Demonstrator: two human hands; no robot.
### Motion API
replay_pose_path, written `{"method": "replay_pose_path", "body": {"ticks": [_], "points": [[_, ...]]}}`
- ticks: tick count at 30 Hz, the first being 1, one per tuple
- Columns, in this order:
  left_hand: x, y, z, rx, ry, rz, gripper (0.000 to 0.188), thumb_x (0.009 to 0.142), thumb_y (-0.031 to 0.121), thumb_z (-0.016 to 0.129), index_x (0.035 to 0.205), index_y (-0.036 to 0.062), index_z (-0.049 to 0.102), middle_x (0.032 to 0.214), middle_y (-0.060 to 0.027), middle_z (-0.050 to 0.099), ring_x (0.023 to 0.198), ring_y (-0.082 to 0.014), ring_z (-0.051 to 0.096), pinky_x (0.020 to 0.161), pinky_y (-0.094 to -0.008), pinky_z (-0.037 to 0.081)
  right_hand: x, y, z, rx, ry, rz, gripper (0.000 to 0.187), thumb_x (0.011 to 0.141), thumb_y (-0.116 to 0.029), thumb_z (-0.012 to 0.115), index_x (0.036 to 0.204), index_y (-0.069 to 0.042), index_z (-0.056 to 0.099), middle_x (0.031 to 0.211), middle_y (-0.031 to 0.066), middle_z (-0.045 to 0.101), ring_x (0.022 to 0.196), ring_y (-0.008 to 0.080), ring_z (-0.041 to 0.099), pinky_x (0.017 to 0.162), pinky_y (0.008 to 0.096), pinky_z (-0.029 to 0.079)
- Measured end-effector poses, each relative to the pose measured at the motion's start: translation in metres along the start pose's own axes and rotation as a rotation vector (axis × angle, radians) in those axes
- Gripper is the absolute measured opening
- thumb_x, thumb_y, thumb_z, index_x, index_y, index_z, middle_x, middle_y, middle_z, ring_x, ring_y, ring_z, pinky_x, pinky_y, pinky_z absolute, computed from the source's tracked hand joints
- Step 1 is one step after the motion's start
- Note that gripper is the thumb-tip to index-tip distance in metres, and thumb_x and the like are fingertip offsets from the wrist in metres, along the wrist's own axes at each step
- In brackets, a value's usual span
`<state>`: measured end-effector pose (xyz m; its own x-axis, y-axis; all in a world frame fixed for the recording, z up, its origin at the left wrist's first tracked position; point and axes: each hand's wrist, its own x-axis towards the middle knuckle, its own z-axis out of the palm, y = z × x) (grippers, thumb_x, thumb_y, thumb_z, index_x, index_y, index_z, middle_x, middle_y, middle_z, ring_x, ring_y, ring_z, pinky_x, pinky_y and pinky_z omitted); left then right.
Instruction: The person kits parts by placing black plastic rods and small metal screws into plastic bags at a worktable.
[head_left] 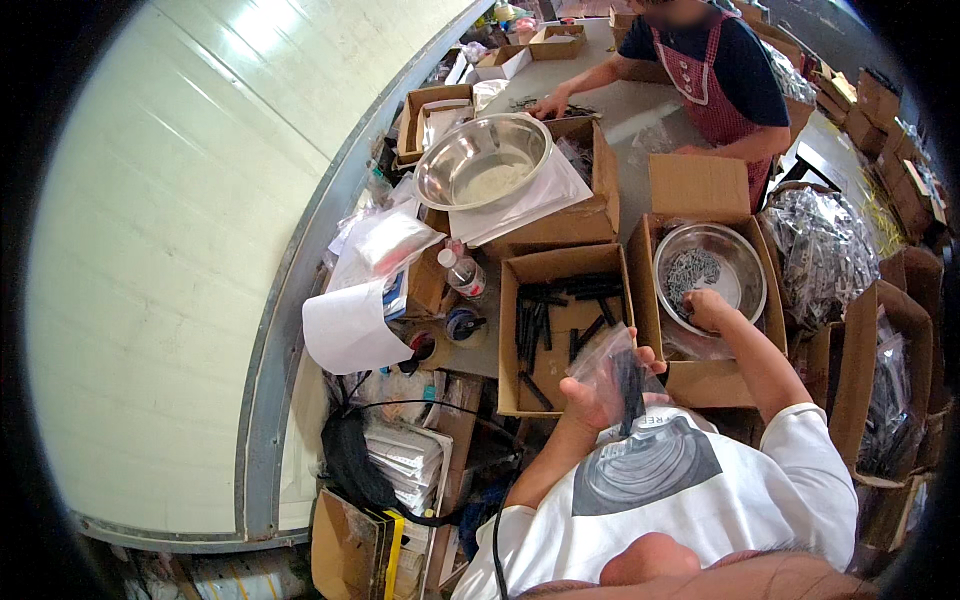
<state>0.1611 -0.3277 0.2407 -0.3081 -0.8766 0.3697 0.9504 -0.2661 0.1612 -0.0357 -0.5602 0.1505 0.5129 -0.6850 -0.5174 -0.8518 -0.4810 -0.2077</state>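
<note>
My left hand (588, 402) holds up a clear plastic bag (604, 368) with black strips (628, 385) inside it. It is over the near right corner of a cardboard box (560, 264) that holds several loose black pieces (540, 328). My right hand (708, 309) reaches into a shiny metal bowl (742, 270), its fingers curled down beside a heap of small grey metal pieces (692, 266), perhaps screws. What those fingertips grip is hidden. The bowl sits in an open cardboard box (700, 185) with its flap raised.
Another, larger metal bowl (483, 135) rests on a box at the back left. A bottle (462, 273) and white paper (352, 325) are at the left. Across the table, a person in a checked apron (700, 90) works. Bagged metal parts (822, 250) are piled at the right.
</note>
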Motion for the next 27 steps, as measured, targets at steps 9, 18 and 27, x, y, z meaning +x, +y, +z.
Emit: {"method": "replay_pose_path", "body": {"ticks": [9,18,27], "points": [[-0.003,-0.005,-0.016,0.076,0.09,-0.007,0.103,0.059,0.06,0.077,0.137,0.0081,0.034,0.113,-0.0069,0.051,0.115,-0.025,0.049,0.099,-0.0626,0.033,-0.001,-0.009,0.009,-0.09,0.327,-0.086,0.043,0.069,-0.009,0.064,0.111,-0.011,0.053,0.099,0.022,0.055,0.096,0.0407,0.057,0.082,0.0449,0.048],[-0.003,-0.004,-0.01,0.106,0.295,-0.011,0.093,0.06,0.06,0.077,0.129,0.0088,0.042,0.108,-0.0065,0.055,0.108,-0.0229,0.054,0.093,-0.0606,0.042,0.023,0.051,0.017,1.301,0.133,-0.103,0.021,0.078,-0.006,0.052,0.098,-0.006,0.056,0.083,0.0135,0.06,0.072,0.0266,0.061,0.065,0.0377,0.051],[-0.003,-0.005,-0.014,0.183,0.324,-0.028,0.093,0.062,0.056,0.077,0.133,0.0081,0.04,0.112,-0.0062,0.056,0.11,-0.0235,0.054,0.095,-0.0591,0.041,-0.027,0.026,-0.029,2.204,-0.155,-0.322,0.037,0.091,-0.019,0.036,0.113,0.005,0.053,0.101,0.0169,0.063,0.095,0.0282,0.063,0.082,0.0377,0.054]]}}
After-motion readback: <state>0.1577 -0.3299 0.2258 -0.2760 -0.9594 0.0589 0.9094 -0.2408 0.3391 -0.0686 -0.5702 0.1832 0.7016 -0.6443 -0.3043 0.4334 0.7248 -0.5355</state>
